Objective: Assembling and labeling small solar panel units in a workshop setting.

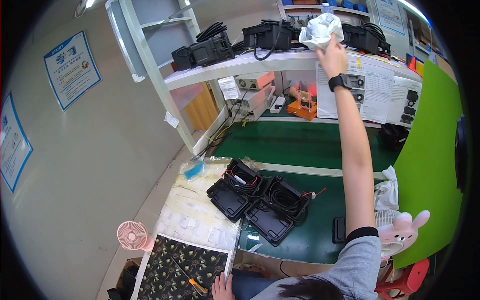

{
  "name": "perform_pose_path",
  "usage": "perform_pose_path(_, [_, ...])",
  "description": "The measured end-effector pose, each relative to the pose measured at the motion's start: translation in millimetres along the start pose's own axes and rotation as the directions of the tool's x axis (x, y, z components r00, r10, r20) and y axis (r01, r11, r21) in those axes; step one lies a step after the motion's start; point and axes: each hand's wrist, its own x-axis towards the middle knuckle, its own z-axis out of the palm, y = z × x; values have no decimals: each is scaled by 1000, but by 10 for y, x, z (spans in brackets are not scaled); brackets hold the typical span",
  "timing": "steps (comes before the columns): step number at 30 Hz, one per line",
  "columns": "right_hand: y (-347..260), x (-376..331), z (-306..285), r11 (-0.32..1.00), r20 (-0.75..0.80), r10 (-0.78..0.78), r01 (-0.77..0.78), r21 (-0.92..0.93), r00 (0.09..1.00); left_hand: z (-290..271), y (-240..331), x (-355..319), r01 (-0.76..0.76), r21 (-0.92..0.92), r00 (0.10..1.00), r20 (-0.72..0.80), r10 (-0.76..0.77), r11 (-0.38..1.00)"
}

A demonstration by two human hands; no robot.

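Note:
My right hand (332,56) is stretched far up to the white shelf (240,64) and grips a crumpled white cloth (321,30) at its top edge; a dark watch (340,81) sits on that wrist. My left hand (221,288) rests low at the bottom edge, fingers spread on the corner of a black patterned sheet (175,267), holding nothing. On the green mat (310,235) in front of me lie two open black plastic cases (260,200) with coiled cables inside.
Black devices with cables (205,50) line the shelf. Paper sheets (372,92) hang from its front. A small pink fan (132,235) stands at the left, a pink rabbit-shaped fan (400,232) at the right beside a green board (430,165). An orange fixture (302,107) sits at the back.

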Motion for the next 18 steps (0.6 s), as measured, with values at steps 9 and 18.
perform_pose_path(9, [882, 544, 330, 971, -199, 192, -157, 179, 961, 226, 21, -9, 60, -375, 988, -106, -108, 925])
perform_pose_path(18, [635, 216, 400, 802, -370, 534, -318, 505, 760, 77, 137, 48, 89, -382, 985, -104, -138, 920])
